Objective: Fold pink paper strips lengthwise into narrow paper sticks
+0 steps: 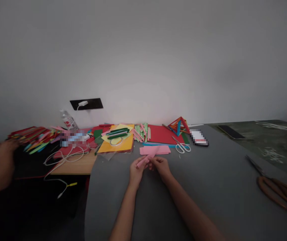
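Note:
Between my hands, above the grey table (113, 201), is a narrow pink paper strip (147, 159) slanting up to the right. My left hand (136, 170) is closed around its lower part. The fingers of my right hand (161, 165) pinch at the strip's right edge, close to the left fingertips. Just beyond lies a stack of pink paper (163, 150), with blue strips (155, 145) behind it. White-handled scissors (182, 146) rest to the right of the stack.
Yellow paper (105, 145) with green rolled strips, a red sheet (155, 132) and a paper-strip pyramid (180, 125) line the wall. A phone (199, 138) and large scissors (271, 187) lie rightward. At left are white cables (63, 157), a bottle (68, 119) and another person's arm (2, 167).

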Demonstrator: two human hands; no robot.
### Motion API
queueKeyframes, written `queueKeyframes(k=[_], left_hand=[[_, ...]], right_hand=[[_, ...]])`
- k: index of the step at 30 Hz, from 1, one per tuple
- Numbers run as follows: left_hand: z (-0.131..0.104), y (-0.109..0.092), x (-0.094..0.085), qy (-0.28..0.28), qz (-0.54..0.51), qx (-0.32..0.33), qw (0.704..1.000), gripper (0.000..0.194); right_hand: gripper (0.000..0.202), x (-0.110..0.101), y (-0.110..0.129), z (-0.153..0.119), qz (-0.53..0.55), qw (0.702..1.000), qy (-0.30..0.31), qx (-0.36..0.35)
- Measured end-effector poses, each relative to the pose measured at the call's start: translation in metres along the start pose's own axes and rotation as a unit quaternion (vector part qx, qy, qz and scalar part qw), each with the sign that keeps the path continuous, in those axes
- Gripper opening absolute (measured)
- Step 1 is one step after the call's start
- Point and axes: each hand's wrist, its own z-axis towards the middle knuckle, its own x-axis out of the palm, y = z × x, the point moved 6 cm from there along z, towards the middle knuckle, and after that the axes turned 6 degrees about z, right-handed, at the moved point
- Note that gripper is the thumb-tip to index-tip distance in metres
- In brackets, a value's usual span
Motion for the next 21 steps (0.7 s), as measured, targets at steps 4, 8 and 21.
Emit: queueKeyframes(k=[4,8,21], left_hand=[[-0.001,0.0,0.002,0.02,0.008,0.0,1.0,0.034],[-0.002,0.0,0.002,0.021,0.0,-0.013,1.0,0.037],[-0.003,-0.001,0.005,0.044,-0.007,-0.024,0.999,0.039]], right_hand=[[0.034,-0.002,-0.001,0.0,0.001,1.0,-0.009,0.004],[0.034,-0.004,-0.003,0.001,0.006,1.0,-0.021,0.004],[0.033,-0.015,-0.011,0.008,0.055,0.997,-0.043,0.021]])
